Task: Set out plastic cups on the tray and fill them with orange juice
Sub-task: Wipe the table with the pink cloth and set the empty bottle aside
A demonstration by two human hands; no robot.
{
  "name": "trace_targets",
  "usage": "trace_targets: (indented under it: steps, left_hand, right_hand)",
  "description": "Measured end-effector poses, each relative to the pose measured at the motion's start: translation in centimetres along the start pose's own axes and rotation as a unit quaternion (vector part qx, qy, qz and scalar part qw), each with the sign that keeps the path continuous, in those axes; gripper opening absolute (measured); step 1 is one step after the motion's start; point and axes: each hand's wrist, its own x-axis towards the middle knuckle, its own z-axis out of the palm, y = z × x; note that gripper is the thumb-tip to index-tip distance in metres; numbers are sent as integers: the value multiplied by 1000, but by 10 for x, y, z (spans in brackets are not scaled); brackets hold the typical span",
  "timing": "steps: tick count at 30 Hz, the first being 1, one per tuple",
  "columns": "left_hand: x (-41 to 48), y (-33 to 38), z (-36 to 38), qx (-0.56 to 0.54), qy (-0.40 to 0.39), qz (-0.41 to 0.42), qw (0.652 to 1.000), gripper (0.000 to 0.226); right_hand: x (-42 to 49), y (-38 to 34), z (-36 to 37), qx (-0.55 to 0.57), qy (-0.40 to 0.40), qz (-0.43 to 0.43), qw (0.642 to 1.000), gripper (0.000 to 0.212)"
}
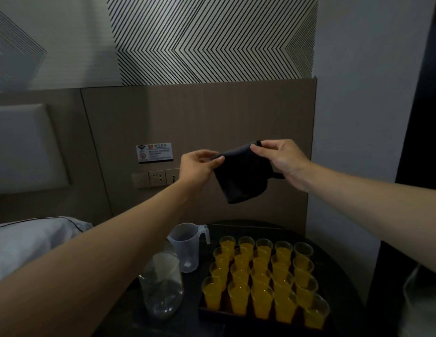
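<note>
We are pinching the dark cloth (pixel 239 178) in the fingers of left hand (pixel 197 164) and right hand (pixel 282 156), above the juice-filled cups (pixel 260 276) packing the tray (pixel 204 310) on the tabletop (pixel 338 268); we are judging that a slipping or low-swinging cloth is risking toppling them.

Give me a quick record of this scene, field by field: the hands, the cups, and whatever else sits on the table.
hands: left hand and right hand each pinch the top edge of a dark cloth, held up above the table
cups: plastic cups in rows on the tray, all holding orange juice
tray: dark tray on a round dark table
jug: clear measuring jug, looks empty, left of the tray
bottle: clear bottle, nearer than the jug
task state: cups look set out and filled
</note>
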Motion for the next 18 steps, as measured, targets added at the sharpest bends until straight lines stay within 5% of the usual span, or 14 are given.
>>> trace_targets:
  steps: [2, 13, 18]
  left_hand:
    - [1, 1, 0, 17, 2, 19, 1000, 9]
    - [5, -1, 0, -79, -19, -55, 995, 28]
    - [-1, -5, -3, -46, -6, -21, 999, 26]
  right_hand:
    - [2, 0, 1, 12, -7, 2, 1000, 20]
    - [6, -1, 15, 90, -76, 12, 993, 15]
    - [6, 8, 21, 47, -69, 30, 996, 10]
